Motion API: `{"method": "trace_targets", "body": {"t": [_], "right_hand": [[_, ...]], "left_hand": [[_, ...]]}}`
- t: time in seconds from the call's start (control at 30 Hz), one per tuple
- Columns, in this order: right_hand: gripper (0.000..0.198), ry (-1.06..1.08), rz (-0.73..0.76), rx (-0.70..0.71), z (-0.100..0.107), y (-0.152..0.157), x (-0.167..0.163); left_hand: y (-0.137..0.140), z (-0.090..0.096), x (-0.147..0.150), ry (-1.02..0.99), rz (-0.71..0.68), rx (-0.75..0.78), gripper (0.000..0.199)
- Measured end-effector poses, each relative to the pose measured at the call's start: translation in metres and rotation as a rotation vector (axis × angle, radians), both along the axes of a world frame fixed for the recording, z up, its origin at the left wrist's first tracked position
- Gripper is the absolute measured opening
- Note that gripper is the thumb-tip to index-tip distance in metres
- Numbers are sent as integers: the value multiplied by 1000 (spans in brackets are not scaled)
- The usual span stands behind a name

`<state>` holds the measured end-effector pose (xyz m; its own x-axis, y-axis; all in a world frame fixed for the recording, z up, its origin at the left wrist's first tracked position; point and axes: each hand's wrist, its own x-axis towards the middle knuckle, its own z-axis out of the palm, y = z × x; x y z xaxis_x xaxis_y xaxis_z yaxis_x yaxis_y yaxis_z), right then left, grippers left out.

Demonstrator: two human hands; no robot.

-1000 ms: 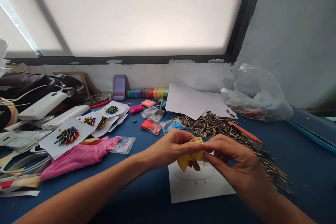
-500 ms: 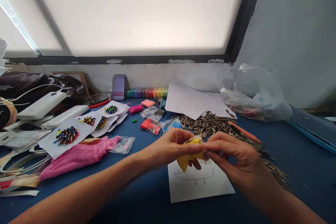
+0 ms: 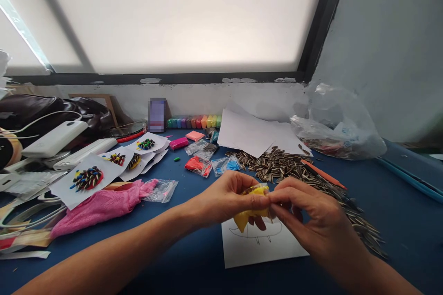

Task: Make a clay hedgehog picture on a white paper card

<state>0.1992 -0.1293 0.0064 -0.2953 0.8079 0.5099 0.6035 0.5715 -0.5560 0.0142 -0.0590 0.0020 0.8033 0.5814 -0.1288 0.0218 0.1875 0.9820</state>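
left hand [image 3: 228, 200] grips wrapped yellow clay [image 3: 243, 220] above the drawing sheet [image 3: 256, 253]; right hand [image 3: 313, 212] pinches the wrapper's edge. the sheet's outline is drawn, its visible part without clay; seeds [image 3: 277, 164] lie behind it, seemingly finished seed cards [image 3: 88, 178] well left.

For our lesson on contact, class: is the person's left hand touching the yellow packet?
Touching. The head view shows it plainly: the left hand grips the yellow packet, its thumb lying across the near side.
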Motion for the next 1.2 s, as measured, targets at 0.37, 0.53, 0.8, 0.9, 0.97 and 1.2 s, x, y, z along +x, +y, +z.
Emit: {"method": "trace_targets", "body": {"t": [0.37, 0.53, 0.8, 0.9, 0.97, 1.2], "right_hand": [[24, 77, -31, -367, 4, 3, 2], [27, 461, 25, -699, 9, 4, 5], [23, 727, -79, -591, 15, 9, 19], [19, 705, -35, -628, 11, 9, 23], [17, 707, -19, -611, 10, 9, 22], [11, 758, -92, -634, 14, 6, 13]], "left_hand": [[0, -3, 1, -22, 31, -37, 45], [0, 3, -2, -25, 53, -5, 41], [-1, 10, -1, -62, 72, -39, 39], [0, 12, -2, -98, 88, -17, 38], [1, 11, -2, -103, 104, -18, 35], [3, 6, 0, -197, 184, -102, 32]]}}
